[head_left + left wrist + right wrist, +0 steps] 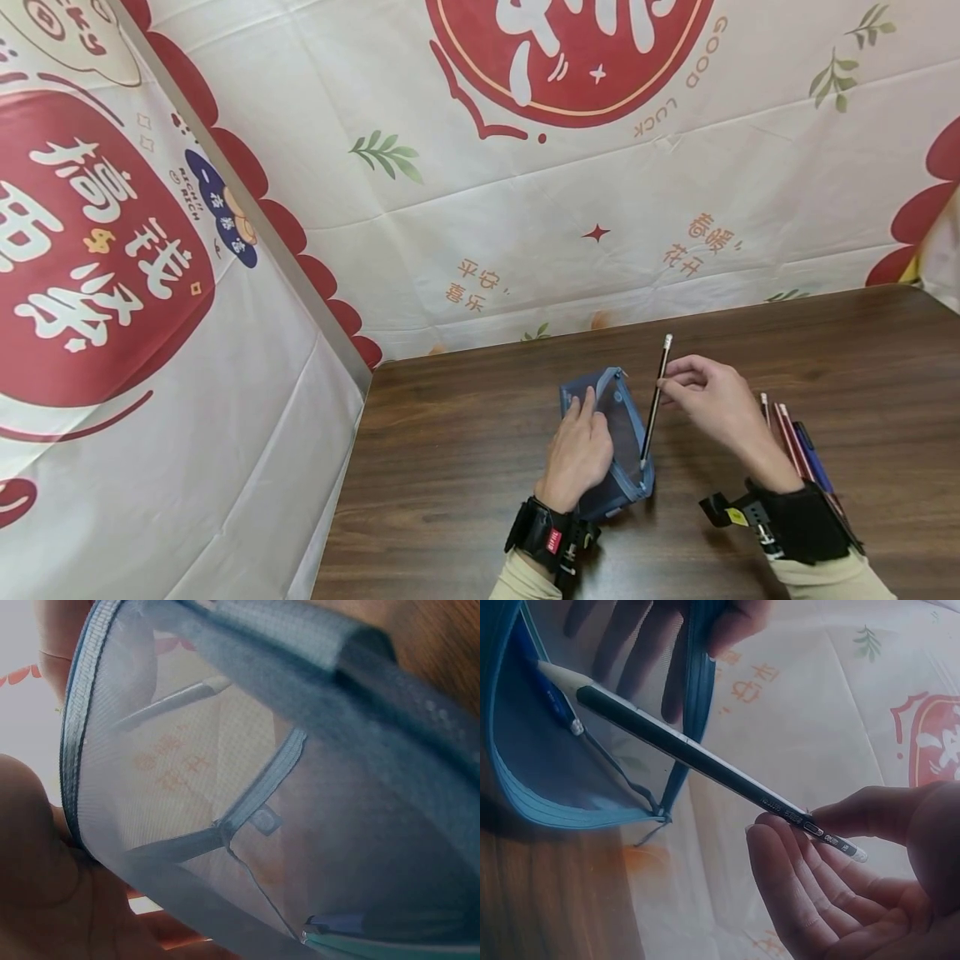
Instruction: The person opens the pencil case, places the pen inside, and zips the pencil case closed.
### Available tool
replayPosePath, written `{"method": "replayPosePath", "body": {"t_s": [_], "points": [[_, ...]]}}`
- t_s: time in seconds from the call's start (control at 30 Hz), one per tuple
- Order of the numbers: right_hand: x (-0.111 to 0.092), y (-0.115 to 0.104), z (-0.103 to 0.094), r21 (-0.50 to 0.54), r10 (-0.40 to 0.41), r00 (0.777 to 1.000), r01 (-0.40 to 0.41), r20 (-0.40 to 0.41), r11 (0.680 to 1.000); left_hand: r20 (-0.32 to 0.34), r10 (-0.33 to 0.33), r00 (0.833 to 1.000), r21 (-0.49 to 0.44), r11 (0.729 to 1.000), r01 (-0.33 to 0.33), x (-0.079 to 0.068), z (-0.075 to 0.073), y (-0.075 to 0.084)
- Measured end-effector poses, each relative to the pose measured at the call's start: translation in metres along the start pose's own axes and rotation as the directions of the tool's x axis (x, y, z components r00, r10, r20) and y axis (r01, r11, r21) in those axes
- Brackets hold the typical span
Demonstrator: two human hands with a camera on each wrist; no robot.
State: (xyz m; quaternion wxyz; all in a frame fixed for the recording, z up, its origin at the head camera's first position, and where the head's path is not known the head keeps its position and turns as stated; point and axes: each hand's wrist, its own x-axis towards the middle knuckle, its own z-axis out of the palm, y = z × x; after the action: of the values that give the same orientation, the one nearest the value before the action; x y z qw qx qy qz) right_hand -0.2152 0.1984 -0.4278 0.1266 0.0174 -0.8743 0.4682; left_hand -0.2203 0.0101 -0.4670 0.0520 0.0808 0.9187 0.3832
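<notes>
at the frame's lower right, my left hand (577,450) grips the pouch (624,425), my right hand (712,402) a pencil (655,406) best slid in point-first.

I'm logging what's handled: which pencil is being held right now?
The dark, white-ended pencil pinched by the right hand, its tip at the mouth of the blue pouch; the pencils beside that wrist lie unheld on the table.

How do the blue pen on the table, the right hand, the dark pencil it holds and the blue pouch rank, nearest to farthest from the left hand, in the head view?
From the left hand:
1. Blue pouch, touching the hand.
2. Dark pencil, slanting at the pouch's right side.
3. Right hand, right of the pencil.
4. Blue pen, farthest right.
</notes>
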Motion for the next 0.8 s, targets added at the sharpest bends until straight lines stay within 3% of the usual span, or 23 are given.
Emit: {"method": "replayPosePath", "body": {"t_s": [0.8], "points": [[0.004, 0.006, 0.014, 0.033, 0.069, 0.994, -0.071, 0.082, 0.997, -0.006, -0.009, 1.0, 0.008, 1.0, 0.009, 0.001, -0.001, 0.001]]}}
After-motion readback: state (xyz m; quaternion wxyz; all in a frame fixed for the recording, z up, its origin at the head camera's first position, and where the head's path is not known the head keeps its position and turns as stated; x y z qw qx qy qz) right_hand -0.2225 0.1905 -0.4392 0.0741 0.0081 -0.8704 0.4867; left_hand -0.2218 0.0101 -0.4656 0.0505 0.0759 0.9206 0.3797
